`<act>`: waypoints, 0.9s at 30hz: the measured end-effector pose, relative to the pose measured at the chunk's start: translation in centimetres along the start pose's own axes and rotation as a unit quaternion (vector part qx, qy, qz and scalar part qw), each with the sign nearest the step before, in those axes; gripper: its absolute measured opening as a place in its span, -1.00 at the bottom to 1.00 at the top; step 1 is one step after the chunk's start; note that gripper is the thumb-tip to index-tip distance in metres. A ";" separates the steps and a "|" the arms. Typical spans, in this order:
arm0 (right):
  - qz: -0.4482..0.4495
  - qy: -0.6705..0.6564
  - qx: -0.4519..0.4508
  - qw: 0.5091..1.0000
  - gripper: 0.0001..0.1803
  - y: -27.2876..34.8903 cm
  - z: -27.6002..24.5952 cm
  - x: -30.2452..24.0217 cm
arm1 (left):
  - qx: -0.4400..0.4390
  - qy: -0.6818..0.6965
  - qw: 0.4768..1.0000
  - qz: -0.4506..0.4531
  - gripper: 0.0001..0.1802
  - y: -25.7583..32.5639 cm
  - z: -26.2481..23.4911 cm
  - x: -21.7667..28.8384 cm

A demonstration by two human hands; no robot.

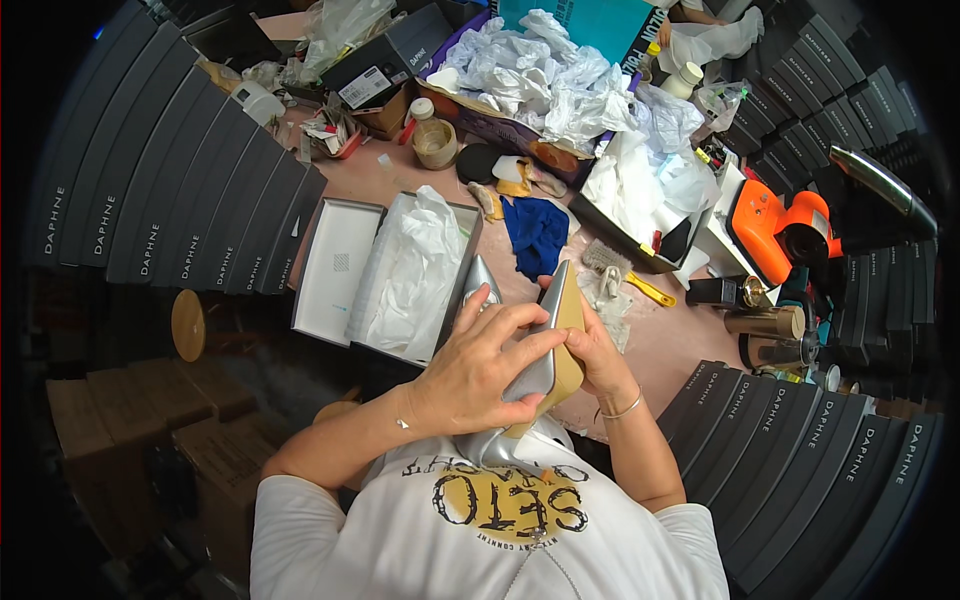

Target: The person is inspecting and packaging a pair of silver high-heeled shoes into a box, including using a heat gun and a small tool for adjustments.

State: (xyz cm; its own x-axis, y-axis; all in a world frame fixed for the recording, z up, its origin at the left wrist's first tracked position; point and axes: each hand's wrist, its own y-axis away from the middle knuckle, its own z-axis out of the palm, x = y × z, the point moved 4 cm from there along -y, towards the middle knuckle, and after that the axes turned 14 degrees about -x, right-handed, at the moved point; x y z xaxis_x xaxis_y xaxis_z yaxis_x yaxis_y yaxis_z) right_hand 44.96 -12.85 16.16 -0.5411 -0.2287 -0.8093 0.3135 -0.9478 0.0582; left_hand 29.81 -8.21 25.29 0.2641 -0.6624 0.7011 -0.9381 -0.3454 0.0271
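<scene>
Both hands are closed around a silver pointed shoe [538, 372], held upright close to my chest with its tan sole [569, 345] turned to the right. My left hand [465, 365] spreads its fingers across the silver upper, the fingertips reaching the sole's edge. Behind the sole, my right hand [598, 350] supports the shoe from the right side. A second silver shoe [482, 272] shows just beyond my left fingers, partly hidden by them. To the left lies an open shoe box [338, 265] with crumpled white tissue paper [410, 275] in it.
A blue cloth [537, 235] and a yellow-handled brush [650, 289] lie beyond the shoe. Farther back, a large carton holds crumpled paper [545, 75]. At right sits an orange device [765, 225]. Dark shoe boxes [150, 150] stand in stacks on both sides.
</scene>
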 end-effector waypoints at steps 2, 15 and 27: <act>0.001 0.003 0.002 1.000 0.01 0.0 0.0 -0.1 | 0.011 0.003 1.000 0.003 -0.26 0.0 0.1 0.0; 0.008 -0.003 0.009 1.000 0.04 0.2 -0.3 0.1 | 0.054 0.034 0.997 0.051 -0.24 0.6 0.8 -0.5; 0.007 0.007 0.007 1.000 0.00 0.0 0.0 -0.3 | 0.030 0.015 0.999 0.028 -0.25 0.2 0.4 -0.4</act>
State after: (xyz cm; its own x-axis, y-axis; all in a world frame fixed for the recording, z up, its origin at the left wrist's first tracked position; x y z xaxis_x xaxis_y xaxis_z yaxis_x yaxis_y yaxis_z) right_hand 45.09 -12.81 16.38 -0.5256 -0.2395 -0.8163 0.3107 -0.9473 0.0779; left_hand 29.54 -8.25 24.72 0.2035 -0.6619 0.7214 -0.9358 -0.3481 -0.0554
